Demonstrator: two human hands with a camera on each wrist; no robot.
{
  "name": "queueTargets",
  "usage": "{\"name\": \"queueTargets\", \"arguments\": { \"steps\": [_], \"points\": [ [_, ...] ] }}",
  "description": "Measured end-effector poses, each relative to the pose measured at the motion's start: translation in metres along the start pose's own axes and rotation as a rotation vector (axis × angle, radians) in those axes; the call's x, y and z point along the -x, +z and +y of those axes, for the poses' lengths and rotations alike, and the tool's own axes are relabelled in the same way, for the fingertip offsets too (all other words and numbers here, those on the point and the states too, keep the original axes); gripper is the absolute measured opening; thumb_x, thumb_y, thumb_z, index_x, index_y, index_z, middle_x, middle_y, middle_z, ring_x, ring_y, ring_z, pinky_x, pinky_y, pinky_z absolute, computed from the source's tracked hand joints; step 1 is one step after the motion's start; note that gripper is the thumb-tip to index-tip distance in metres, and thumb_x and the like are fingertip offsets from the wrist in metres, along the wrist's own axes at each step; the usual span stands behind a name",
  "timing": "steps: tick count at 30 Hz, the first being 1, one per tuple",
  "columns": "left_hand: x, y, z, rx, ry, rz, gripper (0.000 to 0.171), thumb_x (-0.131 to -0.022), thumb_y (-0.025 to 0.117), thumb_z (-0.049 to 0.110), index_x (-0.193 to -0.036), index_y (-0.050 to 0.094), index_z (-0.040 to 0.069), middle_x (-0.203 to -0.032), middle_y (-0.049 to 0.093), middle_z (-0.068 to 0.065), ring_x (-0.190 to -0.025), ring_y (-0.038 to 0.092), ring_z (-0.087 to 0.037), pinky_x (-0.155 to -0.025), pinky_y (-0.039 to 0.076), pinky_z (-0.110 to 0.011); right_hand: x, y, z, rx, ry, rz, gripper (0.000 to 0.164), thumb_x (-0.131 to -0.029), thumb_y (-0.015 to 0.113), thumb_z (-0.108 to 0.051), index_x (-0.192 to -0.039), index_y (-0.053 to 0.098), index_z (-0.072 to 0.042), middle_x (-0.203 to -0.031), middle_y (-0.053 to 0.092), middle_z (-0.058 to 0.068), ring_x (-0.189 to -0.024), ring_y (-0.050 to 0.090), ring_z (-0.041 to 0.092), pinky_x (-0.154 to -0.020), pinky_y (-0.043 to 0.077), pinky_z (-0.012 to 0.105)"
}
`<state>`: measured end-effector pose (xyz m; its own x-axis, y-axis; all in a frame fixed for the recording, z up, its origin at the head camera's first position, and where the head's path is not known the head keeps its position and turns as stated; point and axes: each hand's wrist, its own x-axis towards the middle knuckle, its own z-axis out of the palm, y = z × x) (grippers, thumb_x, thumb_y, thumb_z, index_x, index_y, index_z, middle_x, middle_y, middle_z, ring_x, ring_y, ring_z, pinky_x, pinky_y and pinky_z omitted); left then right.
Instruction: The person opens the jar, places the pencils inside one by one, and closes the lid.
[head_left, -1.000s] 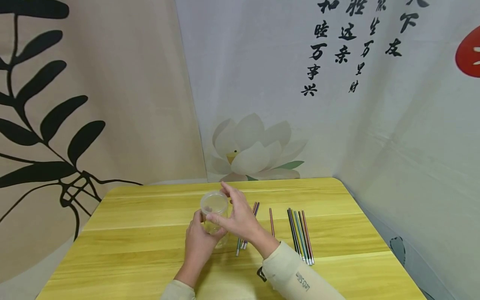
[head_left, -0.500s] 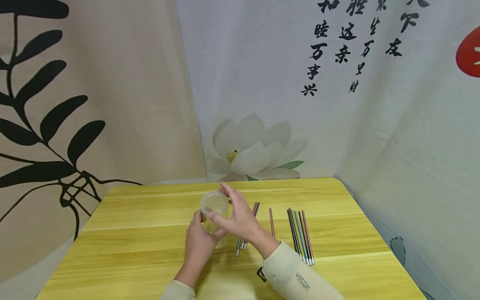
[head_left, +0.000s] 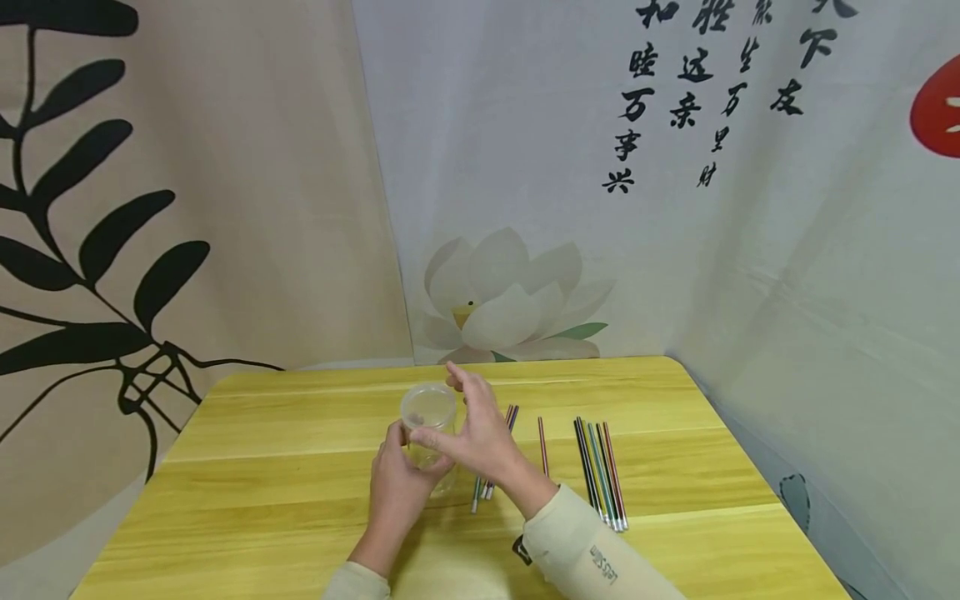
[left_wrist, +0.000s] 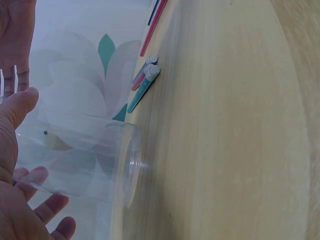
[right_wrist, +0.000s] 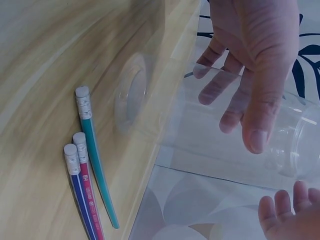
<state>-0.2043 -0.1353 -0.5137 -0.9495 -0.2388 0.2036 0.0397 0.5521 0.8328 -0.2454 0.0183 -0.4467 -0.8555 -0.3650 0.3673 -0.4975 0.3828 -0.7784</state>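
A clear plastic jar (head_left: pixel 429 408) stands upright on the wooden table; whether a lid sits on it I cannot tell. My left hand (head_left: pixel 397 483) holds its side, with thumb and fingers (right_wrist: pixel 232 102) curved around the wall. Beside the rim is my right hand (head_left: pixel 487 437), its fingers spread and fairly straight, with the thumb in front of the jar just below the rim. Close to the jar's base lie a teal pencil (right_wrist: pixel 95 155), a pink pencil (right_wrist: pixel 85 172) and a blue pencil (right_wrist: pixel 76 182), partly hidden by the right hand in the head view.
A lone red pencil (head_left: pixel 543 442) lies right of the hands, its near end hidden by the wrist. Farther right, several pencils (head_left: pixel 600 471) lie side by side, eraser ends toward me. A printed curtain (head_left: pixel 517 208) hangs behind the table (head_left: pixel 247 467).
The right hand's fingers have shifted slightly right, away from the jar's rim. The left hand, jar and pencils stay where they were.
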Motion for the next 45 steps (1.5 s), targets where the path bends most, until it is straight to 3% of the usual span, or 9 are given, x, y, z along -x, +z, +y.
{"name": "queueTargets", "arguments": {
  "steps": [7,12,23,27,34,39,45],
  "points": [
    [0.0008,-0.0001,0.0007,-0.007,0.001,-0.007,0.084,-0.083,0.094,0.032,-0.148,0.048,0.004,-0.132,0.067,-0.018,-0.084,0.063,-0.02,-0.074,0.052,-0.034,-0.0002,0.0003,0.0007,-0.016,-0.003,0.005,0.103,-0.087,0.089,-0.043,-0.168,0.031,-0.016,-0.152,0.054,0.01,-0.142,0.05,0.025,-0.115,0.048,0.054],
    [0.0005,0.0003,0.0016,-0.024,0.001,0.005,0.084,-0.083,0.094,0.033,-0.148,0.049,0.004,-0.131,0.067,-0.02,-0.084,0.061,-0.02,-0.076,0.053,-0.036,-0.0003,0.0,0.0006,-0.048,-0.021,-0.022,0.096,-0.093,0.082,-0.043,-0.169,0.029,-0.015,-0.153,0.053,0.01,-0.142,0.049,0.025,-0.114,0.048,0.055],
    [0.0001,0.0006,0.002,-0.064,-0.005,0.021,0.087,-0.081,0.095,0.04,-0.146,0.05,0.003,-0.129,0.066,-0.024,-0.086,0.06,-0.022,-0.082,0.054,-0.045,-0.0016,0.0006,0.0,-0.058,-0.048,-0.065,0.091,-0.094,0.07,-0.037,-0.17,0.026,-0.014,-0.159,0.052,0.008,-0.143,0.048,0.025,-0.117,0.047,0.054],
    [0.0003,0.0,0.0018,-0.054,-0.007,0.017,0.086,-0.081,0.095,0.038,-0.146,0.05,0.004,-0.13,0.067,-0.02,-0.087,0.061,-0.022,-0.084,0.054,-0.046,-0.001,0.0013,-0.0001,-0.047,-0.04,-0.052,0.093,-0.095,0.075,-0.043,-0.17,0.028,-0.017,-0.163,0.048,0.008,-0.143,0.047,0.026,-0.114,0.047,0.057],
    [0.0005,0.0,0.0002,-0.027,-0.006,0.002,0.084,-0.083,0.094,0.035,-0.148,0.049,0.006,-0.132,0.069,-0.015,-0.084,0.061,-0.018,-0.081,0.052,-0.04,-0.0006,0.0026,-0.0012,0.025,-0.031,0.017,0.103,-0.086,0.09,-0.045,-0.167,0.034,-0.014,-0.161,0.049,0.013,-0.145,0.049,0.033,-0.113,0.047,0.062],
    [-0.0002,0.0004,-0.0001,-0.02,-0.008,0.005,0.083,-0.083,0.095,0.032,-0.148,0.05,0.007,-0.13,0.068,-0.014,-0.085,0.061,-0.019,-0.079,0.052,-0.038,-0.0023,0.0031,-0.0002,0.037,-0.025,0.028,0.105,-0.084,0.092,-0.043,-0.166,0.035,-0.012,-0.151,0.056,0.013,-0.141,0.051,0.029,-0.112,0.048,0.059],
    [0.0001,0.0004,0.0002,-0.02,-0.008,0.013,0.083,-0.082,0.095,0.031,-0.147,0.05,0.007,-0.129,0.068,-0.015,-0.082,0.062,-0.018,-0.078,0.053,-0.038,-0.0017,0.0031,0.0019,0.011,-0.026,0.012,0.101,-0.087,0.089,-0.043,-0.167,0.034,-0.012,-0.154,0.055,0.014,-0.143,0.05,0.029,-0.114,0.048,0.057]
  ]
}}
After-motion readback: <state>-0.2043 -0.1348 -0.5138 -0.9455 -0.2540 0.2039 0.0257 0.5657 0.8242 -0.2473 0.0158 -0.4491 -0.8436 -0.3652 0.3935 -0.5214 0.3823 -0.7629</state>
